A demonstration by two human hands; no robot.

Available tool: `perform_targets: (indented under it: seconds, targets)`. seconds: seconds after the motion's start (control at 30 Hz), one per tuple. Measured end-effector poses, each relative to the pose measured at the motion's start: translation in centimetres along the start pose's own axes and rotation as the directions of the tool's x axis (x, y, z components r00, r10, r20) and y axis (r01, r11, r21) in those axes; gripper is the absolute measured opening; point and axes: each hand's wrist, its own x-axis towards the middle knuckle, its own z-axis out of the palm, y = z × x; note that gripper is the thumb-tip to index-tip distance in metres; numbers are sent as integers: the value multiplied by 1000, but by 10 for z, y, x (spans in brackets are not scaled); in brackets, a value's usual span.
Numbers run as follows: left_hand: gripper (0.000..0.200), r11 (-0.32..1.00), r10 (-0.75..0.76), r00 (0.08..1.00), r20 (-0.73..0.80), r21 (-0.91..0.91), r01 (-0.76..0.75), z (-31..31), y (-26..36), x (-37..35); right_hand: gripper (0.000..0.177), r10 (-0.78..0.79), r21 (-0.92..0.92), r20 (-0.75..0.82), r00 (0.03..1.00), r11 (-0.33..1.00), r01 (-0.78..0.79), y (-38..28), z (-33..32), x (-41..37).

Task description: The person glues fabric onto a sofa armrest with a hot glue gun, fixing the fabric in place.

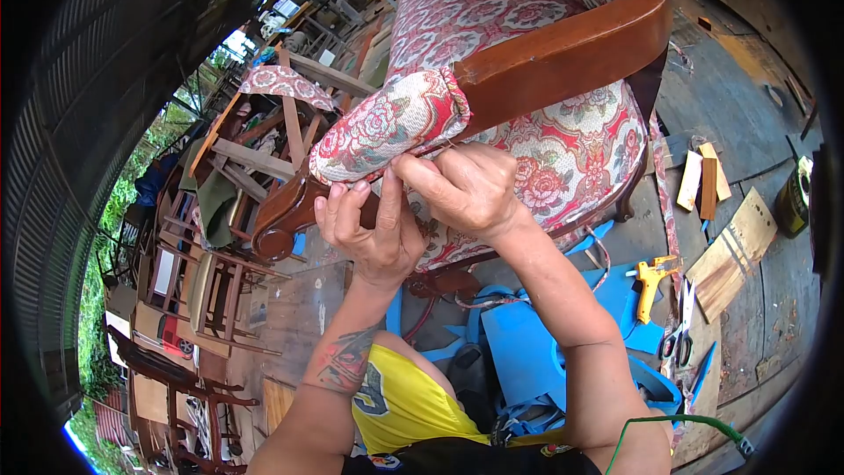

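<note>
Worn boards are covering the workshop floor [763,347], and corrugated metal is walling the left side. Close to the person, a floral armrest cover [387,127] is wrapping the front of a curved wooden armrest [571,44], which is rising beside the patterned seat of the sofa [571,158]. Blue sheets [525,347] are lying in a heap below, taking up the ground by the person's leg. Just beyond them a yellow glue gun [651,286] and scissors [679,339] are resting near a plank [731,255]; wooden chair frames [211,299] are crowding the left. The left hand [374,233] is bending its fingers loosely, tips touching the cover's lower edge. Meeting it there, the right hand [466,189] is curling inward; I cannot tell whether either is pinching anything, since their fingers are hiding that edge.
</note>
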Motion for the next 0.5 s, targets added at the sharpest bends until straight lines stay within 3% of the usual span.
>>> perform_targets:
  seconds: [0.17,0.4,0.5]
  targets:
    - [44,1000,3,1000,-14,-8,-3,1,-1,-2,33,-28,28,0,1000,999,28,1,-5,3]
    - [43,1000,14,1000,14,3,-14,-1,-1,0,42,49,71,-68,997,997,-44,7,-15,0]
    - [44,1000,14,1000,9,7,-14,-1,1,1,41,18,30,21,1000,999,-19,10,-16,1]
